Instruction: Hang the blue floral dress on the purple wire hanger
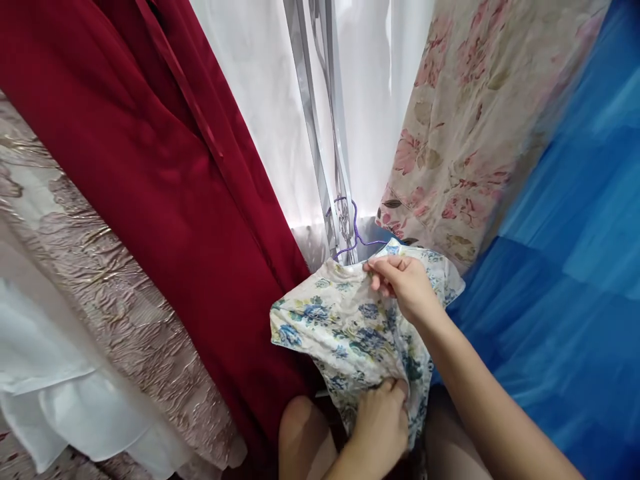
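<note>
A white short-sleeved garment with blue flowers (340, 320) hangs from a purple hanger (355, 223) in front of me, its lower part hanging between my knees. My right hand (403, 280) pinches the neckline edge between thumb and fingers, just under the hanger. Lower down, my left hand (380, 417) is closed on the front of the same garment, near its middle, with the fingertips partly hidden in the cloth. Whether anything small sits between the right fingertips cannot be made out.
Long garments hang all around: dark red (200, 220) and textured pink-beige (125, 273) on the left, white (255, 100) behind, pink floral (445, 147) and blue (560, 280) on the right. Grey ribbon-like strips (311, 100) hang down behind the hanger.
</note>
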Demonstrator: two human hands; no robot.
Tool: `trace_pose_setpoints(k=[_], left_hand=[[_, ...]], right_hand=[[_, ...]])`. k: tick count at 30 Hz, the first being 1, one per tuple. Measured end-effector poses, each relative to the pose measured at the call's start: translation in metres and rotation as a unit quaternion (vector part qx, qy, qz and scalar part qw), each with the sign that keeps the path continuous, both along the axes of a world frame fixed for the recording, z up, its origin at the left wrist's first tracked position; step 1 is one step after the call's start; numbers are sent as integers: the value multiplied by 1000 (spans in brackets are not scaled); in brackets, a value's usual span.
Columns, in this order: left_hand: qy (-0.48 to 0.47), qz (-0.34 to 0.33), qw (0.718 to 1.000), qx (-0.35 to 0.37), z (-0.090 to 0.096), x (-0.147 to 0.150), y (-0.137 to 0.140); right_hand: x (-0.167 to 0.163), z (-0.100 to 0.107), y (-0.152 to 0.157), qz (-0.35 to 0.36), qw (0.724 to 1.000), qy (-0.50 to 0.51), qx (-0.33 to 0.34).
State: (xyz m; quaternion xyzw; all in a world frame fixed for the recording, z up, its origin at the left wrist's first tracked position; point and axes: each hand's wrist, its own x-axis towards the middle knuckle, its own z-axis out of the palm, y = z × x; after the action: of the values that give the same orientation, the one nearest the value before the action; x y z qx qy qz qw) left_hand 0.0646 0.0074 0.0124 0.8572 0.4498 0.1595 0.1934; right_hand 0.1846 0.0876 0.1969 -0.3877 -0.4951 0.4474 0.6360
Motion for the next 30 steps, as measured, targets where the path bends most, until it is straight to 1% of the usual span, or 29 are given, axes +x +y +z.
trace_pose_setpoints(k=[1, 3, 5, 6, 7, 9, 10, 12, 14, 15, 18, 20, 22, 24, 25, 26, 28, 29, 30], left_hand=[[-49, 9, 999, 9, 9, -6, 7], [-174, 46, 983, 39, 36, -18, 25], [-296, 87, 947, 89, 74, -28, 44], [-336, 84, 931, 117, 95, -31, 54], [-346, 72, 926, 131, 115, -33, 62], [-308, 31, 937, 160, 149, -33, 77], [-287, 17, 941, 177, 161, -32, 82], [-277, 12, 936, 215, 175, -27, 86], [-315, 33, 918, 239, 178, -22, 85], [-343, 45, 908, 238, 177, -18, 83], [-428, 74, 880, 193, 175, -14, 80], [-492, 100, 847, 174, 177, -20, 84], [-560, 136, 794, 193, 182, -37, 93], [-622, 176, 728, 227, 184, -63, 105], [-655, 195, 693, 229, 184, -78, 111], [-692, 216, 654, 215, 182, -92, 118], [-756, 255, 583, 152, 173, -117, 129], [-777, 272, 557, 109, 164, -126, 134], [-788, 285, 543, 65, 154, -131, 138]], right_hand=[[0, -2, -3, 5, 1000, -7, -7], [1, -10, -9, 10, 999, -23, -22], [2, -19, -15, 13, 999, -34, -29], [2, -22, -17, 13, 999, -37, -26], [3, -23, -18, 12, 999, -40, -21], [4, -24, -20, 6, 999, -52, -7], [4, -23, -20, 5, 998, -62, -2], [5, -20, -21, 7, 997, -80, 3], [4, -18, -21, 8, 995, -95, 6], [3, -18, -21, 5, 995, -101, 6], [-2, -25, -19, -7, 994, -108, 2], [-5, -37, -18, -3, 993, -120, -11], [-6, -55, -20, 16, 990, -138, -31], [-3, -75, -27, 34, 987, -145, -56], [-1, -84, -32, 45, 986, -146, -69], [1, -92, -39, 59, 984, -148, -82], [5, -104, -53, 79, 979, -154, -108], [5, -109, -59, 88, 977, -156, -117], [5, -112, -65, 94, 976, -156, -124]])
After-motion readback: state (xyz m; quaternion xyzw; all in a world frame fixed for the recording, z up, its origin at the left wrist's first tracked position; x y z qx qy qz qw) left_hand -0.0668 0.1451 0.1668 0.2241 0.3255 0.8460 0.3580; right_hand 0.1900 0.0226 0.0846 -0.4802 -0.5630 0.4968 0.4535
